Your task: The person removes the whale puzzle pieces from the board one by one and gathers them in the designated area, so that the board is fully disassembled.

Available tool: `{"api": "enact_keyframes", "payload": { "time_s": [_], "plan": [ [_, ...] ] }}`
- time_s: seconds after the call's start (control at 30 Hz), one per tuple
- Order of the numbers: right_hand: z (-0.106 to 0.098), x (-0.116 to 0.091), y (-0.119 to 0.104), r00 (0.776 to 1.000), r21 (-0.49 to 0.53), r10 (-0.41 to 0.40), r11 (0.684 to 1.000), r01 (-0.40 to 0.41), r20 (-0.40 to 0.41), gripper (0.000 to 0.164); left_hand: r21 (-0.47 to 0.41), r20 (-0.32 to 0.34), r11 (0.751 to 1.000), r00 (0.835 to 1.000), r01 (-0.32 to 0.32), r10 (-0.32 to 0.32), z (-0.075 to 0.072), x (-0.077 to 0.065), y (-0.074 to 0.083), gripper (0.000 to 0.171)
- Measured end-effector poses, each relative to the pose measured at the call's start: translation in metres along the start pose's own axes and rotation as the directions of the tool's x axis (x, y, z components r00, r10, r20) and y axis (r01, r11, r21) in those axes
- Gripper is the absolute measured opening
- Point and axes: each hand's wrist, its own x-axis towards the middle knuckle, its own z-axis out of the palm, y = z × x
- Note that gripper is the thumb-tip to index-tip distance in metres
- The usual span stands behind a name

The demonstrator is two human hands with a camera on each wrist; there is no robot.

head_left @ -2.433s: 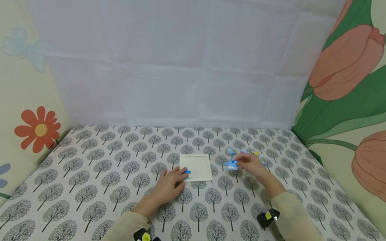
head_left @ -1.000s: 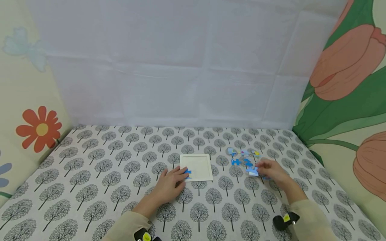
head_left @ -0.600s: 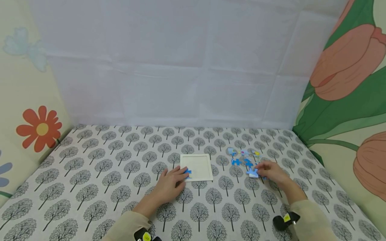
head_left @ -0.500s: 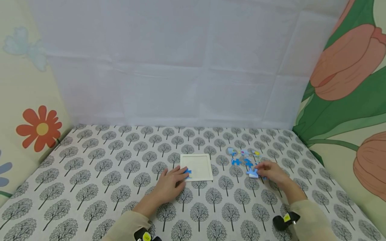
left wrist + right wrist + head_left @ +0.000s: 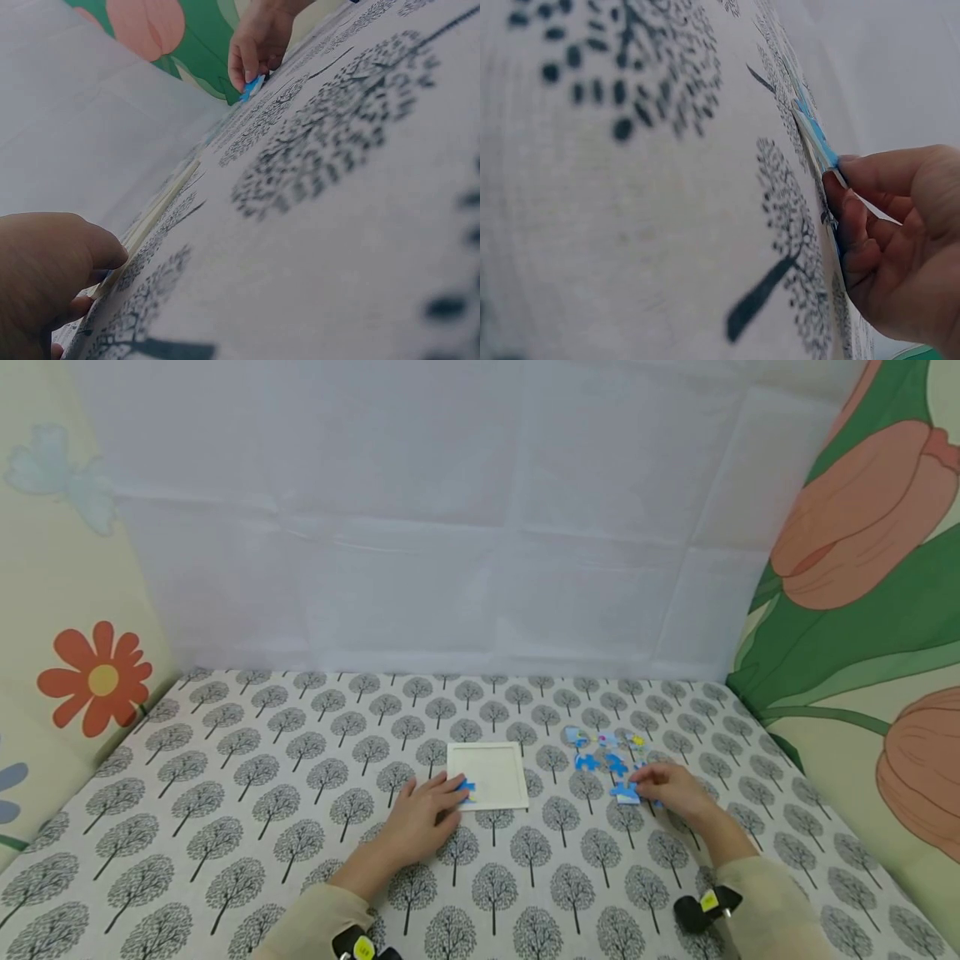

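My right hand (image 5: 675, 790) pinches a blue and white jigsaw piece (image 5: 624, 793) between thumb and finger, low over the cloth on the right. In the right wrist view the piece (image 5: 815, 135) is tilted, one edge between the fingertips. My left hand (image 5: 423, 817) rests, fingers spread, on the lower left corner of a white square puzzle tray (image 5: 517, 777). A blue piece (image 5: 468, 788) lies in that corner, partly hidden under the fingers. In the left wrist view, the thumb (image 5: 109, 251) is beside the tray's edge.
Loose jigsaw pieces lie right of the tray: a light blue one (image 5: 575, 737), one with a yellow patch (image 5: 637, 742), blue ones (image 5: 587, 762) and others partly behind the right hand. A tree-print cloth (image 5: 300, 827) covers the table; a white sheet (image 5: 420, 568) hangs behind.
My right hand has carried its piece rightward and nearer to me, uncovering the middle blue pieces; lately the piece has turned slightly in its fingers. My left hand has stayed on the tray.
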Motion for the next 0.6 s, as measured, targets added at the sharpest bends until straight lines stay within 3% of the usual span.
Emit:
{"api": "enact_keyframes", "payload": {
  "time_s": [0.6],
  "plan": [
    [0.0012, 0.0003, 0.0029, 1.000, -0.031, -0.008, 0.999, 0.007, -0.014, 0.019, -0.002, -0.006, 1.000, 1.000, 0.000, 0.000, -0.0001, -0.0003, 0.0003, 0.033]
  ]
}}
